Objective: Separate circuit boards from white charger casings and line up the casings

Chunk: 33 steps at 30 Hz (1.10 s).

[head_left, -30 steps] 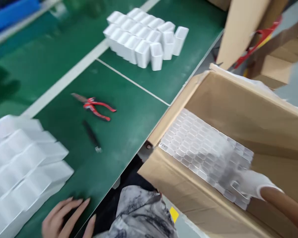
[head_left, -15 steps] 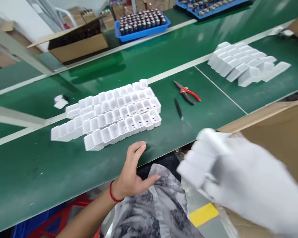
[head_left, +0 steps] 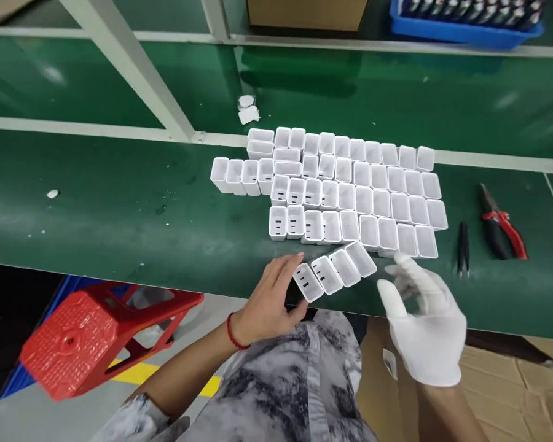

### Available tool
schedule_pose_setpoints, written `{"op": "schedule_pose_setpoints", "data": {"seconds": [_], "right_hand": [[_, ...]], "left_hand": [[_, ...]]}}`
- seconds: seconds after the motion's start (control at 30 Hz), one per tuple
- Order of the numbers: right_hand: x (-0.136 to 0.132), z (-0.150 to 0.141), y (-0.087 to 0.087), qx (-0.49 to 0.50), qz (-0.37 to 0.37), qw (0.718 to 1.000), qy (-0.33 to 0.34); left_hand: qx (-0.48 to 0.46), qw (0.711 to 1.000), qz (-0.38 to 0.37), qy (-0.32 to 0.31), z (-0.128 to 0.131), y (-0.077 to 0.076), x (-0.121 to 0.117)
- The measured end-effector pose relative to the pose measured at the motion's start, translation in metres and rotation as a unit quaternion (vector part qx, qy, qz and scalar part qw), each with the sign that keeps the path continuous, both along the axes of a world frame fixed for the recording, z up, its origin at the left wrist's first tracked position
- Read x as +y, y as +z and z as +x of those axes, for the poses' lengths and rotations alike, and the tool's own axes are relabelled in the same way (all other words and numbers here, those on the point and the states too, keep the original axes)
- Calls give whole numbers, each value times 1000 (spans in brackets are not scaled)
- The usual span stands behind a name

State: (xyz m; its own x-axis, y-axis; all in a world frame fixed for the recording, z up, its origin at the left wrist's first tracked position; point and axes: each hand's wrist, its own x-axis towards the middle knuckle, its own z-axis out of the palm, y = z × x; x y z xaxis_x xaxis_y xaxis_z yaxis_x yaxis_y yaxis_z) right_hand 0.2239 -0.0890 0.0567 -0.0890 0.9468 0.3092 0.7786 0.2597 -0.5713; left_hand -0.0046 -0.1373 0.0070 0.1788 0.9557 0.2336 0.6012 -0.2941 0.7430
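Observation:
A short slanted row of white open-topped plastic cases (head_left: 328,277) is near the table's front edge. My bare left hand (head_left: 274,298) grips its left end, fingers on the far side and thumb on the near side. Small dark slots show inside the leftmost cases. My right hand (head_left: 424,319), in a white glove, is open just right of the row, thumb and fingers apart, with nothing in it. Beyond both hands, a block of similar white cases (head_left: 363,199) stands in several close rows on the green table.
Tweezers (head_left: 463,248) and red-and-black pliers (head_left: 500,224) lie right of the block. A white post (head_left: 138,67) rises at the back left. A red stool (head_left: 83,337) is below left, cardboard (head_left: 507,393) below right. A blue tray (head_left: 465,31) sits at the back.
My view has swung left. My right hand has brought a short row of white cases from the right to the table edge and let go. My left hand has closed on its left end.

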Motion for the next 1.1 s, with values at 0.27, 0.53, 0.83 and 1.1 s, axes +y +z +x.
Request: {"op": "schedule_pose_setpoints", "data": {"seconds": [0.27, 0.53, 0.83, 1.1], "right_hand": [[-11, 9, -45, 77, -78, 993, 52], [-14, -1, -47, 11, 28, 994, 109], [-12, -7, -44, -12, 24, 990, 140], [7, -11, -38, -92, 72, 964, 237]], "left_hand": [[-21, 999, -15, 47, -3, 5, -1], [-4, 998, 19, 62, -17, 14, 0], [13, 997, 48, 60, -14, 5, 4], [-18, 995, 86, 58, -23, 4, 11]]}}
